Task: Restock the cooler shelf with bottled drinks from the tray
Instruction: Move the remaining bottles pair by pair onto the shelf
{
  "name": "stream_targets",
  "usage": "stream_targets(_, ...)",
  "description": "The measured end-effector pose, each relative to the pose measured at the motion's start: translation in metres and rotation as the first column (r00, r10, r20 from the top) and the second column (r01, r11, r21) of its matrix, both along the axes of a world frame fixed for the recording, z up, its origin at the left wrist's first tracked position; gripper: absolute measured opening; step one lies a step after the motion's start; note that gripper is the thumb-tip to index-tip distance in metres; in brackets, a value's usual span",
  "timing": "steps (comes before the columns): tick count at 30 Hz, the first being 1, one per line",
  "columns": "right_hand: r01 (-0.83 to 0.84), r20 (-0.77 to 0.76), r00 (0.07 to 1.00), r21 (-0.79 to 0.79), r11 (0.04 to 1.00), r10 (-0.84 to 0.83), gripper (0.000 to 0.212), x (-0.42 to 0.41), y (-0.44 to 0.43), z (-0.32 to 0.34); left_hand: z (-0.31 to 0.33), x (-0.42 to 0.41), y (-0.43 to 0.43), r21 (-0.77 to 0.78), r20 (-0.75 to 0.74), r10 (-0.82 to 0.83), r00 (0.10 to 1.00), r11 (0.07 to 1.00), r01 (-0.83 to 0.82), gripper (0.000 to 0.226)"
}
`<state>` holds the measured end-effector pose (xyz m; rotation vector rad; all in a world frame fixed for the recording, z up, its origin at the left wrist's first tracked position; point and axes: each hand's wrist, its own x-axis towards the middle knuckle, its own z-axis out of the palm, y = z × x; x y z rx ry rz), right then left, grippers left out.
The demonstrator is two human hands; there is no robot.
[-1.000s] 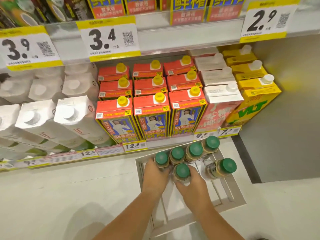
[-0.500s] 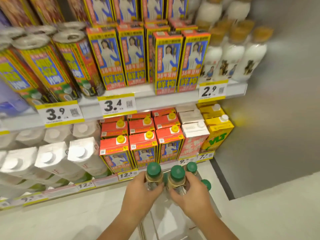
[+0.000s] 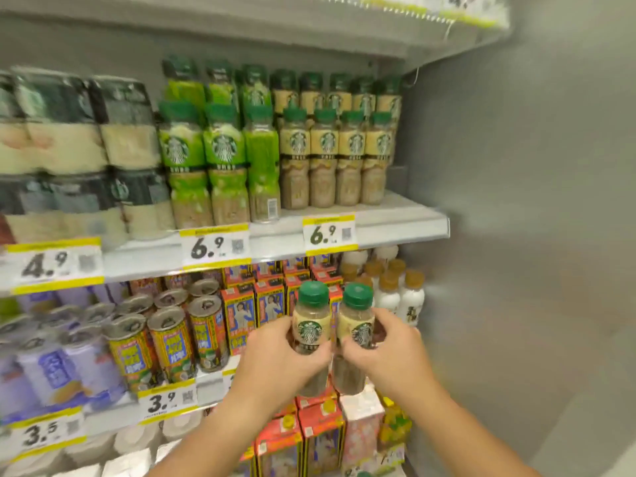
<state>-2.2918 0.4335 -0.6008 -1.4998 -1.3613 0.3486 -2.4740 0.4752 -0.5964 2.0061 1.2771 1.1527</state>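
Note:
My left hand (image 3: 275, 359) grips a green-capped coffee bottle with a cream label (image 3: 311, 330). Beside it, my right hand (image 3: 389, 349) grips a second, matching bottle (image 3: 356, 333). Both bottles stand upright, side by side, in front of the middle shelves of the cooler. Above them, the upper shelf (image 3: 395, 220) carries a row of the same cream-labelled bottles (image 3: 339, 160) at its right end, with bare shelf in front of them. The tray is out of view.
Green-labelled bottles (image 3: 213, 156) stand left of the cream ones. Below are cans (image 3: 168, 335), orange cartons (image 3: 268, 304) and white bottles (image 3: 399, 294). The cooler's grey side wall (image 3: 516, 201) closes the right. Yellow price tags (image 3: 328, 234) line the shelf edges.
Both hands have lifted a bottle each from the tray on the floor up to mid-shelf height. The view has tilted up from the lower cartons to the coffee-bottle shelf.

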Motion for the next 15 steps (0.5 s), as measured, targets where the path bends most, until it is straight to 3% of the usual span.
stream_targets(9,0.048,0.056,0.997,0.190,0.981,-0.060,0.028,0.045,0.037,0.186,0.190,0.028,0.020,0.247,0.036,0.040,0.999,0.968,-0.048,0.041)
stream_targets(15,0.094,0.054,0.993,0.159,0.983,-0.103,0.018,0.099,0.078,0.254,0.254,0.052,0.058,0.180,0.053,0.109,0.993,0.977,-0.117,0.043)
